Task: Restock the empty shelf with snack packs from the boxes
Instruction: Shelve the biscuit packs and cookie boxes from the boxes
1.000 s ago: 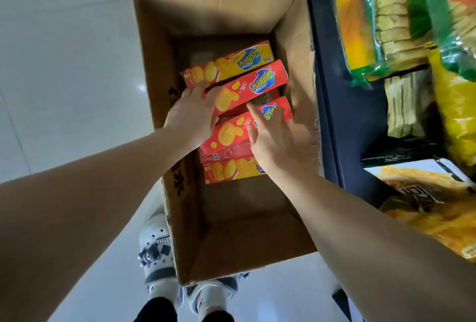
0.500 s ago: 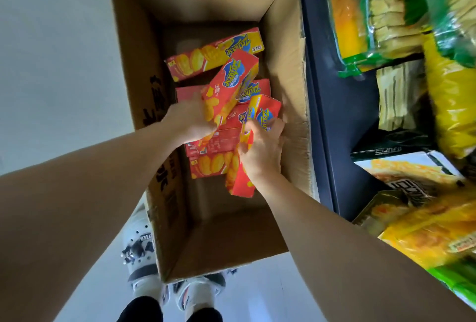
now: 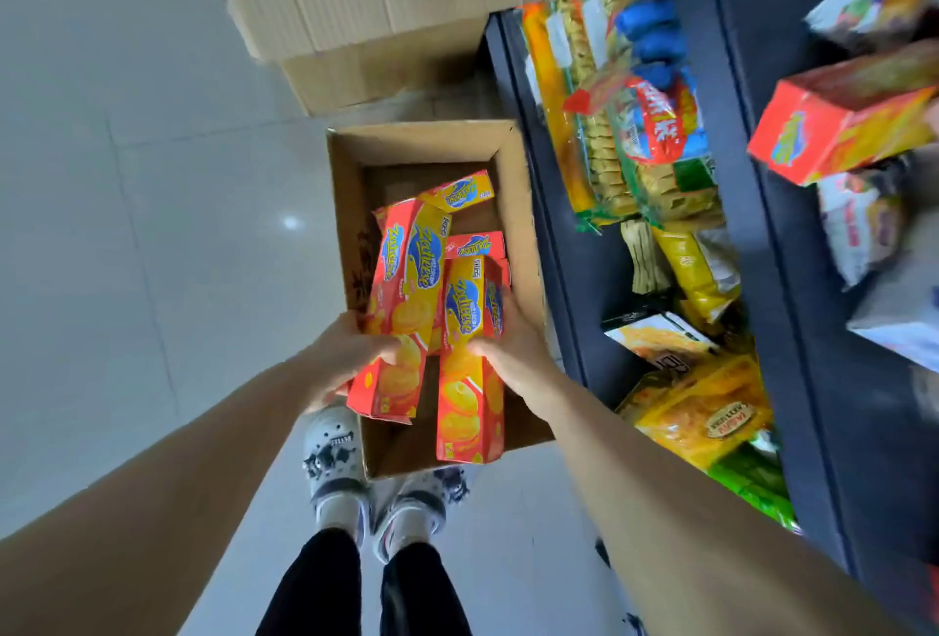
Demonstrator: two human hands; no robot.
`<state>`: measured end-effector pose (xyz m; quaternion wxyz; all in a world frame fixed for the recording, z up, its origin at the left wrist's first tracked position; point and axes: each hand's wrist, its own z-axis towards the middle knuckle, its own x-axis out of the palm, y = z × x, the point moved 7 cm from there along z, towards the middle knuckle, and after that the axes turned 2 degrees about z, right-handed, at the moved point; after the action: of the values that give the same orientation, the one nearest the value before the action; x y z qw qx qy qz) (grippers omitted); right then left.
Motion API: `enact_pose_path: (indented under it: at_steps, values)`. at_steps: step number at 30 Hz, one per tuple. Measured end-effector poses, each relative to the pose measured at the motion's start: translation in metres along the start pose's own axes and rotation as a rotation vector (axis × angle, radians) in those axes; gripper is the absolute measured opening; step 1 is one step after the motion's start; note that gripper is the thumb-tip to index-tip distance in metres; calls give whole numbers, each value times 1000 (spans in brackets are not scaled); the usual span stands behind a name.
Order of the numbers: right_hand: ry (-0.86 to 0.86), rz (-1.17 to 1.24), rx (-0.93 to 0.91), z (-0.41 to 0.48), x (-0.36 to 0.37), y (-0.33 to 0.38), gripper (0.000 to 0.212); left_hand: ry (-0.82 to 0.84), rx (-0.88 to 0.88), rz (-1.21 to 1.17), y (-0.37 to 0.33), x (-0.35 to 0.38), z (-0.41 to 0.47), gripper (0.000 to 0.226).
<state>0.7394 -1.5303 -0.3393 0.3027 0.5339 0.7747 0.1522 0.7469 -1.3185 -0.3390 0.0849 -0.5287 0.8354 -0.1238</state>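
Note:
An open cardboard box (image 3: 350,223) sits on the floor beside the shelf unit. My left hand (image 3: 350,356) grips a red and yellow cracker pack (image 3: 406,300), lifted above the box and standing on end. My right hand (image 3: 513,351) grips a second cracker pack (image 3: 470,361) beside it, also lifted and upright. More packs of the same kind (image 3: 462,193) lie in the box behind them. One matching pack (image 3: 843,122) lies on an upper shelf at the far right.
The dark shelf unit (image 3: 574,279) on the right holds biscuit bags (image 3: 609,127) and yellow snack bags (image 3: 701,412). Closed cartons (image 3: 376,10) are stacked behind the open box. My white shoes (image 3: 335,462) stand at the box's near edge on the tiled floor.
Both hands have lifted their packs up out of the box, turning them on end. The view has pulled back and up, showing more shelf and the stacked cartons.

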Motion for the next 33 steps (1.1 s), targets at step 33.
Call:
enact_pose_path:
  at_steps: [33]
  values:
    - [-654, 928, -306, -614, -82, 112, 62, 432, 654, 430, -61, 51, -549, 93]
